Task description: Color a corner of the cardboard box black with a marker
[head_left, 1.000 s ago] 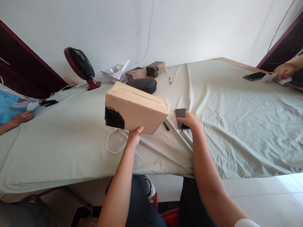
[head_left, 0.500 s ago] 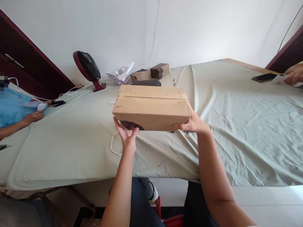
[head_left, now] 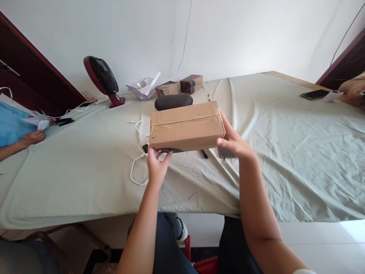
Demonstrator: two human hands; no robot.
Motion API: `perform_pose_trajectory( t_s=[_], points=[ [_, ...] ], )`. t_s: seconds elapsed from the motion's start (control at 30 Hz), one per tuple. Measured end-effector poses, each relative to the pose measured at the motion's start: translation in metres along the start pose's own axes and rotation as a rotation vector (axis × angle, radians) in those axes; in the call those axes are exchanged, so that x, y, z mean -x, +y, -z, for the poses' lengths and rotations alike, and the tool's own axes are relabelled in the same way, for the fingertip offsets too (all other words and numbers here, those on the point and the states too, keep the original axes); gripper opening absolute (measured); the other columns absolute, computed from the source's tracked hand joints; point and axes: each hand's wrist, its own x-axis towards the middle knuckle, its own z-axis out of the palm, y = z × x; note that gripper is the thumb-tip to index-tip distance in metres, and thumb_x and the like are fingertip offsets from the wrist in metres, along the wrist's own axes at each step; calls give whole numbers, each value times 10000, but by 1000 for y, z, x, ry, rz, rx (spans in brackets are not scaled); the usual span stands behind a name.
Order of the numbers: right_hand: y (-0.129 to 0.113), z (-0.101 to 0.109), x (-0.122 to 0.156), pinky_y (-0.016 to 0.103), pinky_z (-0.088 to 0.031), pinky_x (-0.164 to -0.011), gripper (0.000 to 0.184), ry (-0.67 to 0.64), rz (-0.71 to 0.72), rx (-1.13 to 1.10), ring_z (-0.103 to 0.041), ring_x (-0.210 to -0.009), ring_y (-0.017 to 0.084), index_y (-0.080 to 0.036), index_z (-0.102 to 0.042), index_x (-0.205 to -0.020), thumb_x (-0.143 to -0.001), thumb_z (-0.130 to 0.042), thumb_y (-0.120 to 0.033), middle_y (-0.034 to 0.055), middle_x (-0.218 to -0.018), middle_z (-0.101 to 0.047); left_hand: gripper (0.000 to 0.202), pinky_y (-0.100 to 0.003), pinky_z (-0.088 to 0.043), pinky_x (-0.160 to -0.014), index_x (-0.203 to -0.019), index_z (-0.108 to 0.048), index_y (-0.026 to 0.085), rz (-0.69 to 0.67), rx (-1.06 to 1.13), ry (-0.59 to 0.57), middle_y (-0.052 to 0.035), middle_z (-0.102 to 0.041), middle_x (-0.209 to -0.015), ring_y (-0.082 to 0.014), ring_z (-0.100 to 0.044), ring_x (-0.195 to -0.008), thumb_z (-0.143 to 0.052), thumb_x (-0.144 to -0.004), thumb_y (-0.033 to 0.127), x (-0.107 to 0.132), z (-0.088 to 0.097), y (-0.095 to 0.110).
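Observation:
I hold a taped brown cardboard box [head_left: 186,125] above the cloth-covered table [head_left: 85,167], flat side up. My left hand [head_left: 156,161] supports its lower left corner from beneath, fingers curled on the edge. My right hand [head_left: 234,141] grips the right end, fingers along the side. A black smear shows on the box's underside. Beneath the box lie a white cable [head_left: 137,167], a black pen [head_left: 204,153] and a dark phone [head_left: 226,153], partly hidden.
At the back stand a red desk fan [head_left: 102,79], a black case [head_left: 173,101], two small cartons [head_left: 179,86] and crumpled plastic [head_left: 144,88]. A person in blue [head_left: 11,129] sits at the left; another person's hand [head_left: 353,89] and a phone [head_left: 313,94] are at the right.
My right hand left the phone on the table and took the box's right end. The box turned from tilted on one hand to level between both hands.

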Motion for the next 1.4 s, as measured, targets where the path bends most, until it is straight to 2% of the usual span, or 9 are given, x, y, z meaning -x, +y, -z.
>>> perform_pose_trajectory(
  t_s=[0.17, 0.33, 0.47, 0.67, 0.8, 0.93, 1.13, 1.27, 1.4],
  points=[
    [-8, 0, 0, 616, -258, -1358, 842, 124, -74, -85, -186, -1699, 354, -468, -245, -1709, -953, -514, -721, -124, -1810, -260, 911, -463, -557, -1105, -1349, -558, 315, 115, 187, -143, -115, -637, -1373, -282, -671, -1266, -1028, -581, 454, 2, 4, 14],
    [-14, 7, 3, 593, -257, -1368, 846, 184, -66, -8, -207, -1691, 369, -419, -368, -1681, -914, -533, -736, -102, -1751, -407, 986, -603, -495, -1182, -1370, -629, 328, 279, 543, -391, -149, -556, -1557, -417, -466, -1527, -858, -577, 867, 7, 7, 39],
    [-11, 11, 6, 546, -238, -1381, 877, 139, -9, 4, -187, -1700, 340, -423, -378, -1669, -898, -574, -793, -117, -1790, -319, 782, -574, -540, -1143, -1345, -615, 306, 337, 402, -311, -127, -610, -1476, -371, -582, -1406, -940, -695, 593, 11, 2, 36],
    [-11, 7, 2, 522, -271, -1369, 823, 159, -16, -38, -239, -1685, 340, -399, -408, -1650, -913, -554, -736, -108, -1784, -334, 807, -492, -513, -1185, -1366, -527, 288, 135, 136, -275, -114, -593, -1449, -301, -592, -1392, -968, -689, 282, 8, 2, 16],
    [-9, 2, 1, 533, -409, -1278, 708, 286, -61, 20, -309, -1652, 352, -433, -476, -1533, -939, -438, -816, -94, -1756, -383, 789, -475, -539, -1148, -1332, -509, 299, 123, 163, -250, -105, -575, -1445, -291, -593, -1382, -963, -688, 265, 9, 0, 18],
    [-3, 3, 2, 553, -412, -1250, 657, 342, 2, 95, -304, -1642, 391, -425, -526, -1433, -879, -553, -777, -62, -1711, -433, 812, -450, -556, -1117, -1294, -520, 307, 160, 230, -284, -86, -574, -1426, -282, -613, -1347, -1005, -643, 327, 10, -2, 22],
    [2, 3, -2, 608, -341, -1286, 980, 271, 75, 92, -256, -1652, 420, -464, -367, -1594, -717, -637, -810, -42, -1716, -419, 743, -521, -556, -1103, -1185, -639, 284, 409, 514, -249, -109, -677, -1364, -363, -617, -1367, -811, -706, 826, 10, 4, 24],
    [-3, 0, -1, 608, -333, -1300, 1082, 130, 66, 50, -201, -1672, 435, -487, -333, -1629, -673, -689, -847, -96, -1781, -315, 848, -526, -540, -1133, -1322, -654, 272, 585, 528, -175, -121, -712, -1392, -387, -612, -1395, -893, -647, 726, 10, 7, 23],
    [-13, -4, 2, 588, -277, -1342, 1058, 68, 16, 66, -196, -1678, 417, -442, -305, -1680, -764, -746, -735, -76, -1796, -301, 962, -505, -563, -1096, -1427, -603, 302, 509, 521, -139, -109, -704, -1412, -379, -635, -1360, -955, -579, 590, 8, 6, 25]
  ],
)
